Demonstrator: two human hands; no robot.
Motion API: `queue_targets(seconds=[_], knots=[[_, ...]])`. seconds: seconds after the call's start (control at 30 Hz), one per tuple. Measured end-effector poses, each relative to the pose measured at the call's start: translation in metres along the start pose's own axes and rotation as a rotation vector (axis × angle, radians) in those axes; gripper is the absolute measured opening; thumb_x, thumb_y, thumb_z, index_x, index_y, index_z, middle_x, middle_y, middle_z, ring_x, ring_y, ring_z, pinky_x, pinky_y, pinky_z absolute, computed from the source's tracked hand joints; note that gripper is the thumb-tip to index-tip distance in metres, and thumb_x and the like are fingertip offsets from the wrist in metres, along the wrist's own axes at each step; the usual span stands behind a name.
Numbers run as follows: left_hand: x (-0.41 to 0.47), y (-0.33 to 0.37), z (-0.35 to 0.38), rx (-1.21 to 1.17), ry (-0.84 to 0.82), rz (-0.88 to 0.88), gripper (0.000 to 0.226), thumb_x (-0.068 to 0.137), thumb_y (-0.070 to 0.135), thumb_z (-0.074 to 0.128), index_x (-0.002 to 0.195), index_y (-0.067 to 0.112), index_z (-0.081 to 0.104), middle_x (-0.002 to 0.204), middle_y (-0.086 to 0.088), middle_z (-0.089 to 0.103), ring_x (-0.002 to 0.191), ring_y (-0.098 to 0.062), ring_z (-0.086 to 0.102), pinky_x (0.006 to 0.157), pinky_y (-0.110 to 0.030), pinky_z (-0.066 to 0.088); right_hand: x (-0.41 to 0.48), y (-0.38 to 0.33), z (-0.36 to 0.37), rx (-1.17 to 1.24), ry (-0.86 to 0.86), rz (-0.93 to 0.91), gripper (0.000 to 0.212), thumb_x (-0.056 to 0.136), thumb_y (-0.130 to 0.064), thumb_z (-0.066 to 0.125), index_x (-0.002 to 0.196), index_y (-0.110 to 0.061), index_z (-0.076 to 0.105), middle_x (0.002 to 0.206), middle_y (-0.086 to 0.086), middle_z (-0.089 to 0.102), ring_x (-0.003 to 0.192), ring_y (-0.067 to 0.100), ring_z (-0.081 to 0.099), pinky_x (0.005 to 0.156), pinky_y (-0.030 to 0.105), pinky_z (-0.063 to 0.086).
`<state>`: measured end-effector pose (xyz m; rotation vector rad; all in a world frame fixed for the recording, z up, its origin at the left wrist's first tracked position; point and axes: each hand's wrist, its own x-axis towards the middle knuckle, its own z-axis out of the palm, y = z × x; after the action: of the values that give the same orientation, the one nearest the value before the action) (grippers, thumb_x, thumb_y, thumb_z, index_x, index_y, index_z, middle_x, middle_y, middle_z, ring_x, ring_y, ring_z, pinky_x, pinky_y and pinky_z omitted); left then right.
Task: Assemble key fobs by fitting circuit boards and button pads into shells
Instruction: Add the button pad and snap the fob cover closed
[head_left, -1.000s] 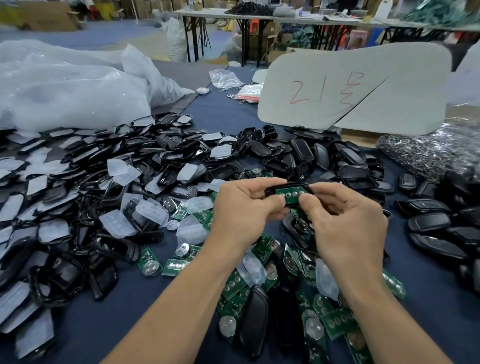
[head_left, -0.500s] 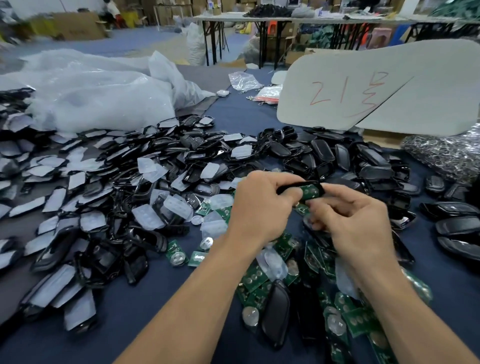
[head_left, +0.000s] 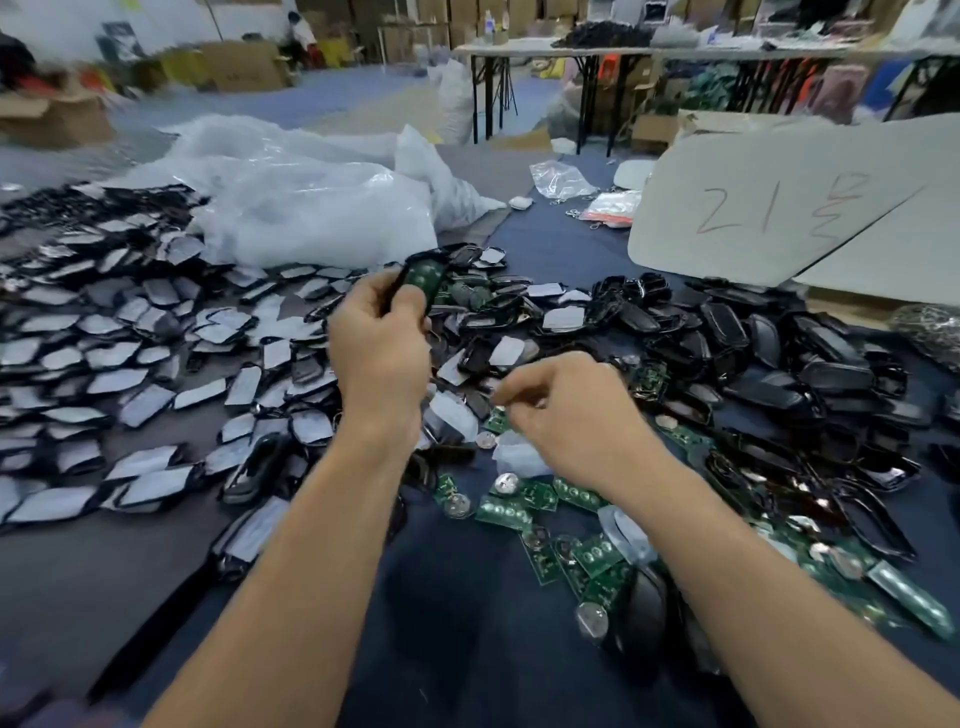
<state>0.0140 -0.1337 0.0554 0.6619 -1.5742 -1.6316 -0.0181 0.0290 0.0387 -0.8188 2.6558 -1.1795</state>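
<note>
My left hand (head_left: 382, 343) grips a black shell with a green circuit board (head_left: 423, 278) seated in it, held upright above the pile. Lower and to the right, my right hand (head_left: 566, 410) hovers with curled fingers over translucent button pads (head_left: 519, 454) and loose green circuit boards (head_left: 540, 493); I cannot tell whether it pinches anything. Shells fitted with pale pads (head_left: 140, 364) cover the table's left. Empty black shells (head_left: 779, 364) lie heaped on the right.
A big clear plastic bag (head_left: 291, 208) lies behind the left pile. Grey cardboard marked with red writing (head_left: 769, 218) stands at the back right. A bag of metal rings (head_left: 930, 327) sits at the right edge. Dark blue cloth (head_left: 467, 623) shows between my forearms.
My hands have separated: the left carried the shell with its board up and to the left, and the right let go and dropped toward the loose pads and boards. The camera has turned left.
</note>
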Motion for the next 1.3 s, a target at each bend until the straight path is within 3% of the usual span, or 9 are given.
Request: queue_targets(seconds=[0.17,0.27,0.47,0.57,0.7,0.83,1.1,1.2,1.3], knots=[[0.025,0.019,-0.029,-0.257,0.035,-0.087,0.010,0.102,-0.005,0.054,0.106,0.003,0.061,0.089,-0.011,0.070,0.068,-0.015,0.070,0.071,-0.025,0.061,0.029,-0.035,0.043,-0.189,-0.181,-0.127,0.034,0.094,-0.011,0.061,0.116,-0.031,0.076,0.117,0.003,0.076,0.066,0.014,0.056,0.070,0.025,0.050],[0.028,0.024,-0.041,-0.319,0.031,-0.114,0.016,0.102,-0.008,0.052,0.116,-0.002,0.058,0.087,-0.012,0.071,0.070,-0.019,0.071,0.073,-0.029,0.063,0.034,-0.034,0.062,-0.352,-0.262,-0.169,0.055,0.089,-0.003,0.055,0.131,-0.037,0.067,0.115,0.010,0.074,0.088,0.030,0.065,0.073,0.033,0.051],[0.023,0.024,-0.044,-0.406,0.055,-0.168,0.015,0.102,-0.008,0.051,0.099,0.004,0.060,0.085,-0.013,0.071,0.064,-0.017,0.071,0.072,-0.029,0.063,0.043,-0.004,0.048,-0.370,-0.003,-0.041,0.061,0.084,0.004,0.054,0.129,-0.035,0.070,0.110,0.005,0.077,0.104,0.032,0.067,0.084,0.035,0.054],[0.017,0.024,-0.026,-0.519,0.057,-0.220,0.012,0.101,-0.007,0.053,0.104,0.002,0.060,0.084,-0.014,0.072,0.068,-0.021,0.072,0.069,-0.029,0.063,0.043,0.000,0.046,-0.513,0.075,-0.014,0.059,0.081,0.004,0.059,0.123,-0.034,0.073,0.103,0.004,0.075,0.103,0.028,0.065,0.083,0.032,0.039],[0.010,0.017,-0.001,-0.581,0.052,-0.220,0.013,0.100,-0.008,0.053,0.101,0.003,0.060,0.077,-0.012,0.072,0.067,-0.021,0.070,0.065,-0.029,0.062,0.044,-0.005,0.048,-0.425,0.093,-0.026,0.056,0.080,0.001,0.067,0.128,-0.030,0.071,0.117,0.006,0.067,0.116,0.030,0.057,0.101,0.034,0.038],[0.013,0.000,0.000,-0.512,0.127,-0.164,0.013,0.099,-0.009,0.053,0.107,0.000,0.060,0.078,-0.012,0.071,0.064,-0.019,0.066,0.065,-0.030,0.061,0.043,-0.007,0.058,-0.298,0.027,-0.065,0.046,0.086,-0.004,0.061,0.122,-0.030,0.075,0.116,0.011,0.073,0.109,0.035,0.065,0.093,0.041,0.055],[0.025,-0.012,-0.013,-0.505,0.264,-0.075,0.016,0.097,-0.008,0.053,0.095,0.007,0.059,0.070,-0.005,0.073,0.062,-0.021,0.067,0.063,-0.031,0.059,0.052,-0.015,0.075,-0.195,-0.244,-0.158,0.056,0.087,-0.039,0.076,0.140,-0.031,0.061,0.118,-0.001,0.064,0.122,0.023,0.055,0.087,0.028,0.040],[0.030,-0.016,-0.021,-0.562,0.312,-0.161,0.014,0.098,-0.008,0.052,0.100,0.003,0.060,0.074,-0.010,0.072,0.060,-0.021,0.067,0.063,-0.030,0.060,0.050,-0.007,0.066,-0.295,-0.170,-0.150,0.041,0.090,-0.039,0.072,0.129,-0.028,0.067,0.121,0.008,0.068,0.116,0.029,0.060,0.094,0.034,0.047],[0.032,-0.017,-0.024,-0.595,0.344,-0.213,0.016,0.099,-0.008,0.052,0.097,0.005,0.060,0.077,-0.013,0.071,0.058,-0.021,0.067,0.061,-0.028,0.059,0.049,0.001,0.052,-0.295,-0.047,-0.097,0.019,0.095,-0.034,0.065,0.108,-0.022,0.073,0.096,0.010,0.070,0.094,0.032,0.062,0.078,0.036,0.047]])
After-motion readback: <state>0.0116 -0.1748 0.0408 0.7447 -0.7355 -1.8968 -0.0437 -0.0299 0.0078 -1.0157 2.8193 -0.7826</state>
